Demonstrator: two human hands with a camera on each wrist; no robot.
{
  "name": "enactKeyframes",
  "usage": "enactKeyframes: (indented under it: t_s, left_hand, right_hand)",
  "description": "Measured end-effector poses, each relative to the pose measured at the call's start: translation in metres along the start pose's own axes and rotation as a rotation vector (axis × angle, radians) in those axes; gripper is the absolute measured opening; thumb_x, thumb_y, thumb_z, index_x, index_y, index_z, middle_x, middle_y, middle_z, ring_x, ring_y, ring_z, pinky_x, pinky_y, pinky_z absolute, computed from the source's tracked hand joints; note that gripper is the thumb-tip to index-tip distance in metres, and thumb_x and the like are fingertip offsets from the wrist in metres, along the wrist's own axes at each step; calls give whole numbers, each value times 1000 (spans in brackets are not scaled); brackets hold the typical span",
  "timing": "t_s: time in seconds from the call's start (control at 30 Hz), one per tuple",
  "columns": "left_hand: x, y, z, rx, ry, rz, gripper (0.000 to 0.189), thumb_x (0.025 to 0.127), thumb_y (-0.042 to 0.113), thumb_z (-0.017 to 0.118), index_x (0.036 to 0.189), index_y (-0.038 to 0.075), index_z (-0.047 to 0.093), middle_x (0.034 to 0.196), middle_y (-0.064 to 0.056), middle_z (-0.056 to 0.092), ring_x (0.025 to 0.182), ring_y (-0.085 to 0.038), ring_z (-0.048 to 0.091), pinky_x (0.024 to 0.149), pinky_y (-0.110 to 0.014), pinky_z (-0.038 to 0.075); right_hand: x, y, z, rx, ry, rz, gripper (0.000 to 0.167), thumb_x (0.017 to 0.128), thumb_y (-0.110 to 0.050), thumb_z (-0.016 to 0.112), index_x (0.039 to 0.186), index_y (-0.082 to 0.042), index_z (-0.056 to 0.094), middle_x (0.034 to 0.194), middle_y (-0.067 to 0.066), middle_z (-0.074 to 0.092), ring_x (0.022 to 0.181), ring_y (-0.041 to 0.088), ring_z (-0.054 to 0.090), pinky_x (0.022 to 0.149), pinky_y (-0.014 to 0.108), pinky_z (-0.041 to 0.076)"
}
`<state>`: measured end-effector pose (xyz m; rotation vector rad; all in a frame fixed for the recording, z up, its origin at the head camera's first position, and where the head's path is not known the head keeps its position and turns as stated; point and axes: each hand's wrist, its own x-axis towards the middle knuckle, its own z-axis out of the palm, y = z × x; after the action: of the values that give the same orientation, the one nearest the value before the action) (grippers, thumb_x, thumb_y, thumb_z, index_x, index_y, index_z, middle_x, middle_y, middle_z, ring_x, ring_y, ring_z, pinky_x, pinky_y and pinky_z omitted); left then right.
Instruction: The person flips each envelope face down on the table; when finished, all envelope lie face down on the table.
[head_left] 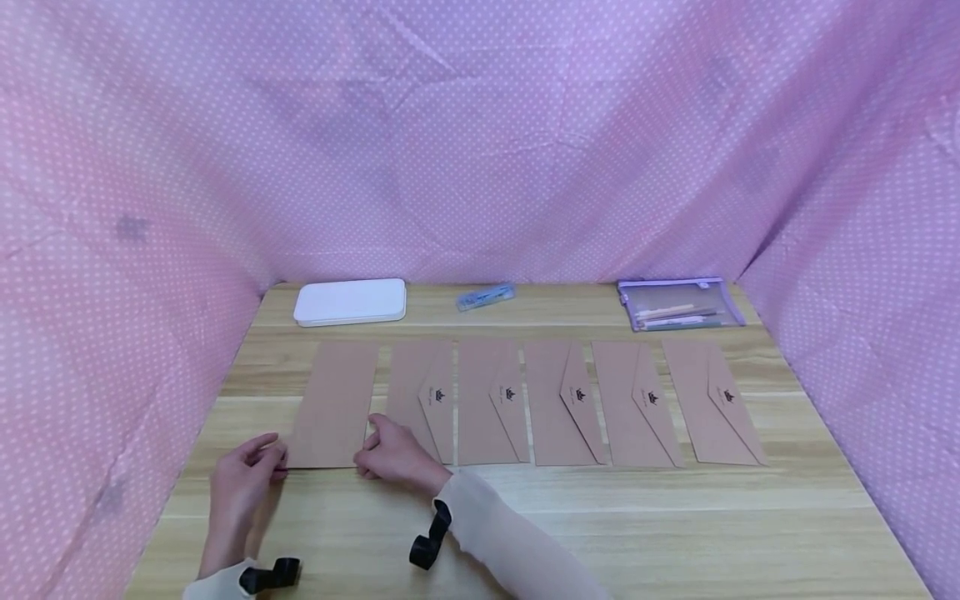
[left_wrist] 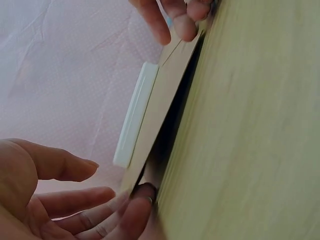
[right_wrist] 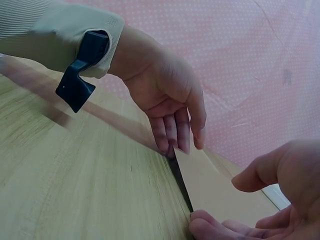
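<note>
Brown envelope [head_left: 335, 404] sat at the left end of your row, plain side up, near edge a bit off the table [head_left: 675, 533]. Your left hand [head_left: 242, 477] had fingertips at its near-left corner, your right hand [head_left: 399, 454] touched the near-right one, thumbs spread from fingers on both. White case [head_left: 350, 303] was behind it, btw.

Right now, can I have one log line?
leftmost envelope: plain side up; left hand: at near-left corner; right hand: at near-right corner
</note>
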<state>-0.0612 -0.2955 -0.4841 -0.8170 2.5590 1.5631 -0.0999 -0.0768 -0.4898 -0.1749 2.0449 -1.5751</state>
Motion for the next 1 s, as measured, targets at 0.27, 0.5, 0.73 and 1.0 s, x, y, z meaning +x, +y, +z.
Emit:
enactKeyframes:
  t_s: [0.27,0.5,0.73,1.0]
  left_hand:
    - [-1,-1,-10,64,13,6,40,97,13,57,129,-12,58,71,9,73,62,0,66,61,-18,57]
    - [-6,10,-11,57,46,13,40,97,16,57,129,-9,60,68,15,68,63,3,64,61,-17,57]
    - [-12,30,16,-86,-88,119,39,98,8,58,132,-11,56,77,19,71,71,1,69,68,-19,60]
    - [-16,45,50,-133,-238,127,43,99,13,60,136,-6,53,118,-13,70,84,0,69,77,-21,60]
  right_hand:
    - [-5,2,-13,10,-34,-29,67,87,-5,67,149,-2,41,99,3,69,70,13,70,64,23,59]
    - [-14,6,-39,37,-40,-78,69,89,-12,67,151,-3,38,118,12,64,86,8,65,72,22,57]
    - [-26,13,-71,-49,47,-183,66,90,-14,65,150,0,39,126,17,63,103,18,63,89,28,55]
    - [-36,22,-99,-137,131,-280,61,92,-10,64,147,3,41,127,22,61,104,26,64,91,34,55]
